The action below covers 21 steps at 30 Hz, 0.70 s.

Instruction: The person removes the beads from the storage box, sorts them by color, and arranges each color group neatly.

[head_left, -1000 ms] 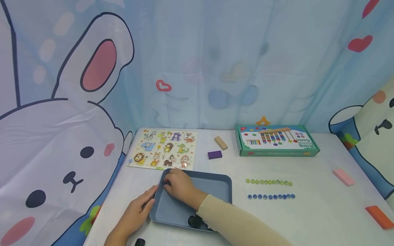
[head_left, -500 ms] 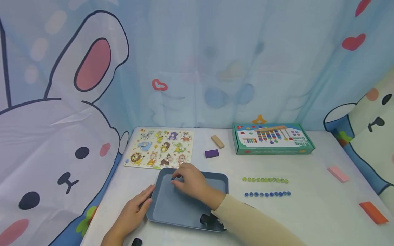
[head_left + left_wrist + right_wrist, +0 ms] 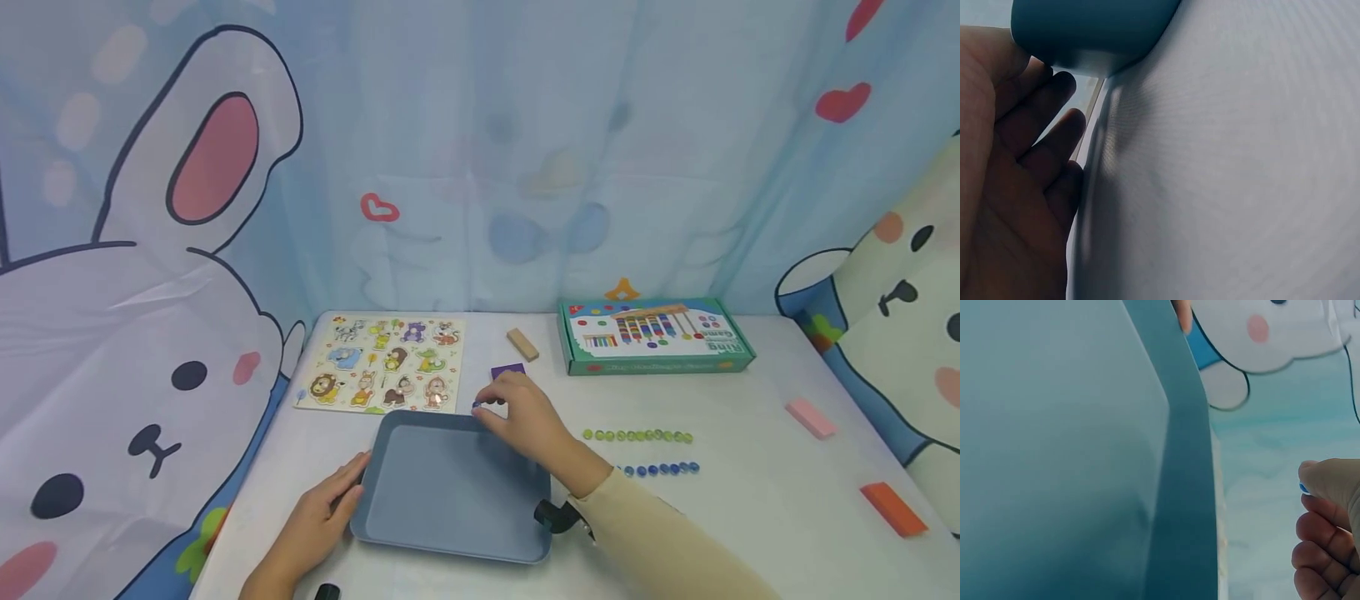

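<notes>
My right hand (image 3: 528,421) is over the far right part of the grey-blue tray (image 3: 450,492), pinching a small blue bead (image 3: 1304,487) between thumb and index finger. Most of the bead is hidden by the fingertips. My left hand (image 3: 318,508) rests at the tray's left side, fingers relaxed; in the left wrist view its fingertips lie at the tray's outer wall (image 3: 1094,37). Nothing lies on the visible tray floor. Right of the tray run a row of yellow-green beads (image 3: 640,436) and a row of blue beads (image 3: 663,470), whose left end is behind the right wrist.
Behind the tray lie an animal puzzle board (image 3: 382,362), a wooden block (image 3: 522,344) and a purple block (image 3: 507,369), partly covered by the right hand. A green game box (image 3: 656,337) stands at the back right. Pink (image 3: 811,418) and orange (image 3: 894,509) blocks lie far right.
My right hand has moved from the tray's far left corner rightward to its far right side, carrying the blue bead. The left hand stays at the tray's side. The head view has shifted slightly.
</notes>
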{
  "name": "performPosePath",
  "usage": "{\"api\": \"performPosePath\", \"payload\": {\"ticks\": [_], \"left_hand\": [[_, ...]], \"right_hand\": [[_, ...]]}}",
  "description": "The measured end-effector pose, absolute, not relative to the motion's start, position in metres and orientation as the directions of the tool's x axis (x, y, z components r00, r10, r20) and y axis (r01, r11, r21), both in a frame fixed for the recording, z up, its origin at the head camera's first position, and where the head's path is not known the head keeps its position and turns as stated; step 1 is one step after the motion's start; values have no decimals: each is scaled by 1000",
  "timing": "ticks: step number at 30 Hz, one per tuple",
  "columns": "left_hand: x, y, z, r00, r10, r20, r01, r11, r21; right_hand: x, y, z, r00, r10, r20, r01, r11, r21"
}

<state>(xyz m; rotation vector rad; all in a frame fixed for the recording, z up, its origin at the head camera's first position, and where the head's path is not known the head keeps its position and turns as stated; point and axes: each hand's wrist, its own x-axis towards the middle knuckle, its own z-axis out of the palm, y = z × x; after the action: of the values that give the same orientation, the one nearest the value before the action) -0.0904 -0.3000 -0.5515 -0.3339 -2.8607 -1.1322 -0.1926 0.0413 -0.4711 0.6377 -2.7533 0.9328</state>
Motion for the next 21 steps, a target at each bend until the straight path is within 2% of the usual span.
{"api": "performPosePath", "payload": {"ticks": [16,21], "left_hand": [[-90,-301,-553,-979,174,106,199,714,672],[-91,-303,-555,-978,177,113,206,709,675]], "right_hand": [[-188,128,-474,-888,-211,407,-411,761,-501],[-181,156,-474,-901,-163,402,-363,790,-494]]}}
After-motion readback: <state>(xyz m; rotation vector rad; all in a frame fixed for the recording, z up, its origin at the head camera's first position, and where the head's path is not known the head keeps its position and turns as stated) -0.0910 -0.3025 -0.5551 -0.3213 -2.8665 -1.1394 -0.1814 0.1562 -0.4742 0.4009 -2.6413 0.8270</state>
